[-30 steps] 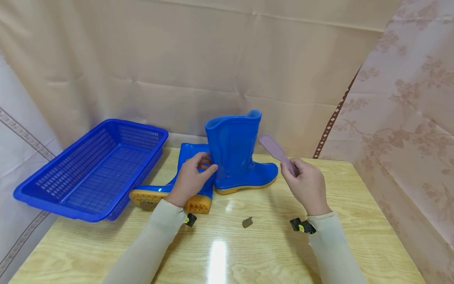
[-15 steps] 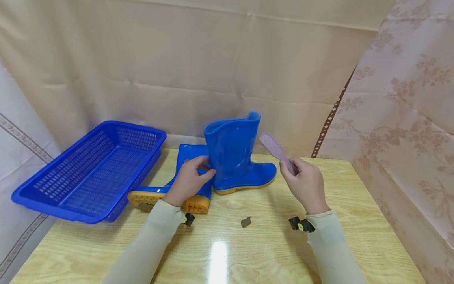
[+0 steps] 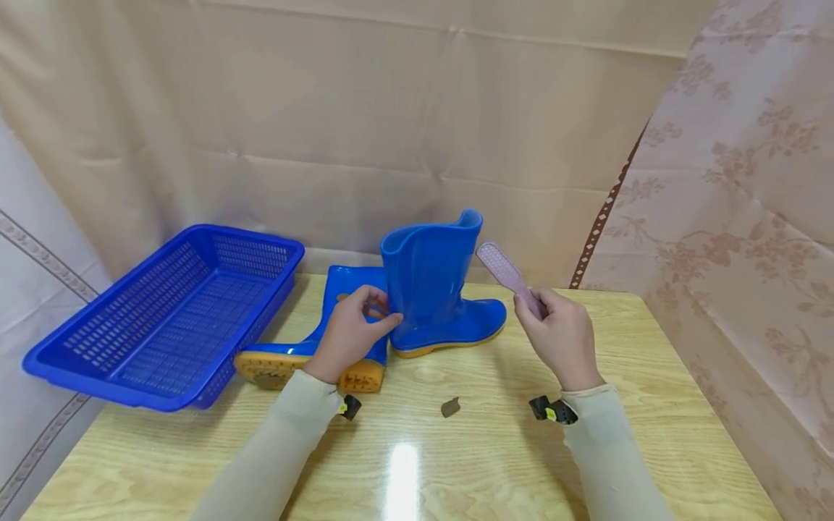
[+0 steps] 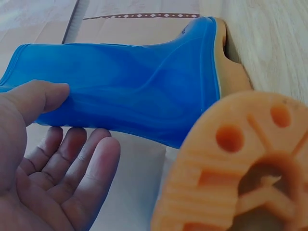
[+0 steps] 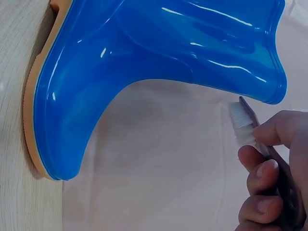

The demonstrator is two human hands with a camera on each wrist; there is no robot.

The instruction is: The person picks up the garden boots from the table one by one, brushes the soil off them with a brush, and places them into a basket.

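Observation:
A blue rain boot (image 3: 430, 282) with an orange sole stands on the table, toe to the right. My left hand (image 3: 352, 325) holds the back of its shaft, the thumb on the near side and fingers behind; the left wrist view shows the fingertips (image 4: 77, 137) along the shaft's edge. My right hand (image 3: 562, 333) grips a pinkish-mauve scrub brush (image 3: 504, 269) by its handle, to the right of the shaft. White bristles (image 5: 241, 122) face the boot in the right wrist view; contact cannot be told. A second boot (image 3: 352, 278) lies on its side beneath my left hand, soles towards me.
A blue perforated plastic basket (image 3: 260, 316) stands at the table's left, against the lying boot. A small brown scrap (image 3: 450, 407) lies in front of the standing boot. Beige cloth (image 3: 339, 108) hangs behind the table (image 3: 495, 463), with flowered cloth along the right.
The standing boot's shaft leans slightly more to the right, with my left hand still at its back. The brush has turned a little in my right hand, so its perforated-looking back shows.

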